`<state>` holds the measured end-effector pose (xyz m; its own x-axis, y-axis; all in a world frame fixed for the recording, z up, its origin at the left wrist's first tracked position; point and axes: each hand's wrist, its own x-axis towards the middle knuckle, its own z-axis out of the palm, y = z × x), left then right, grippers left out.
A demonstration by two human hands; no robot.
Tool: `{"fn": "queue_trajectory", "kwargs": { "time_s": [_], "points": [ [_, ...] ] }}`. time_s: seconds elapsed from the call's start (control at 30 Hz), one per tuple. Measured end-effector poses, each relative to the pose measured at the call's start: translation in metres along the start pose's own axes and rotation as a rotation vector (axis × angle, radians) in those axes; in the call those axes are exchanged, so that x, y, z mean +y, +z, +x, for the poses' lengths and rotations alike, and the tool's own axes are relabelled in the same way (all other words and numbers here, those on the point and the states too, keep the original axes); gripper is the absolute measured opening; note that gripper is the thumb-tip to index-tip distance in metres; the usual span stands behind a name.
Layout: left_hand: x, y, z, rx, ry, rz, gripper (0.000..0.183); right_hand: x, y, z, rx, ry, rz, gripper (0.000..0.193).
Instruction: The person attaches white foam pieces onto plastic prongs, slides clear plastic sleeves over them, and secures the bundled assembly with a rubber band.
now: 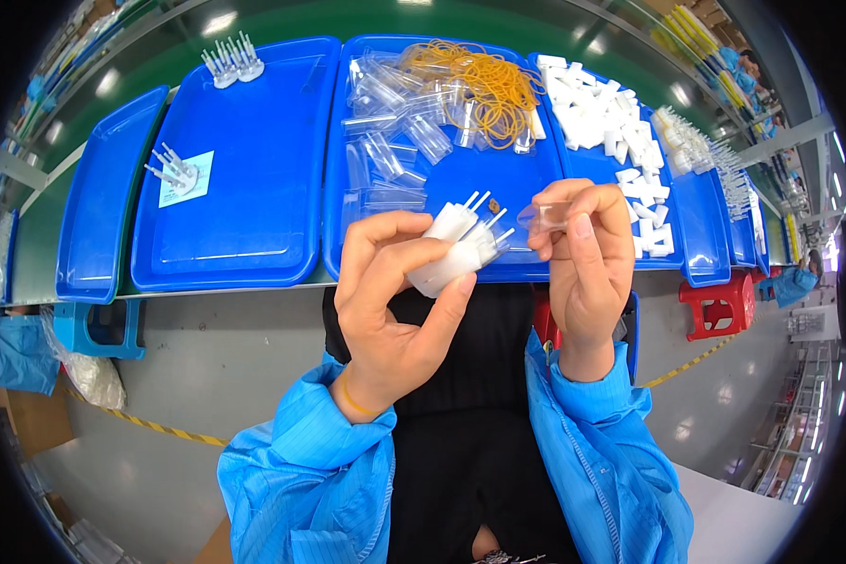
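Note:
My left hand (385,301) is closed round a white plastic piece (453,246) with a round base and several thin white prongs pointing up and to the right. A transparent film seems to sit at the prongs' right side. Just across from it, my right hand (587,254) pinches a small transparent plastic sleeve (547,218) between thumb and fingers. The two hands are apart, above the near edge of the middle blue tray (526,188). A yellow rubber band (355,399) circles my left wrist.
Transparent sleeves (385,155) and a heap of yellow rubber bands (484,85) lie in the middle tray. White blocks (602,113) fill the tray to the right. Two pronged pieces stand in the left tray (244,188). A blue stool (99,327) and a red stool (717,305) are below.

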<state>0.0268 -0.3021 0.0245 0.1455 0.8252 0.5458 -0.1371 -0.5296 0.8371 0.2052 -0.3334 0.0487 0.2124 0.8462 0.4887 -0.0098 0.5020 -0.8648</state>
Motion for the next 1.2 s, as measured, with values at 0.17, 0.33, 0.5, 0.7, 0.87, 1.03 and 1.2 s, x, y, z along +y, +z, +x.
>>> {"fn": "queue_trajectory", "kwargs": {
  "time_s": [0.17, 0.33, 0.5, 0.7, 0.87, 1.03, 1.2],
  "points": [
    [0.004, 0.001, -0.002, -0.049, -0.053, -0.011, 0.024, 0.001, 0.011, -0.002, 0.013, 0.057, 0.175, 0.023],
    [-0.004, -0.003, -0.002, -0.031, -0.445, -0.492, 0.022, 0.005, 0.008, -0.011, -0.046, 0.086, 0.235, 0.025],
    [0.004, 0.003, 0.0, 0.082, -0.295, -0.198, 0.025, 0.01, 0.007, -0.016, -0.066, 0.201, 0.36, 0.028],
    [0.004, -0.002, -0.003, 0.069, 0.012, 0.221, 0.028, 0.014, 0.002, -0.016, -0.018, 0.303, 0.537, 0.027],
    [0.009, -0.005, -0.002, 0.033, 0.09, 0.271, 0.03, 0.012, 0.003, -0.016, 0.016, 0.331, 0.594, 0.026],
    [0.016, -0.006, -0.003, 0.018, 0.044, 0.276, 0.029, 0.012, -0.006, -0.016, 0.038, 0.315, 0.607, 0.021],
    [0.015, -0.009, -0.003, -0.043, 0.015, 0.232, 0.029, 0.005, -0.014, -0.015, 0.076, 0.1, 0.358, 0.015]
  ]
}}
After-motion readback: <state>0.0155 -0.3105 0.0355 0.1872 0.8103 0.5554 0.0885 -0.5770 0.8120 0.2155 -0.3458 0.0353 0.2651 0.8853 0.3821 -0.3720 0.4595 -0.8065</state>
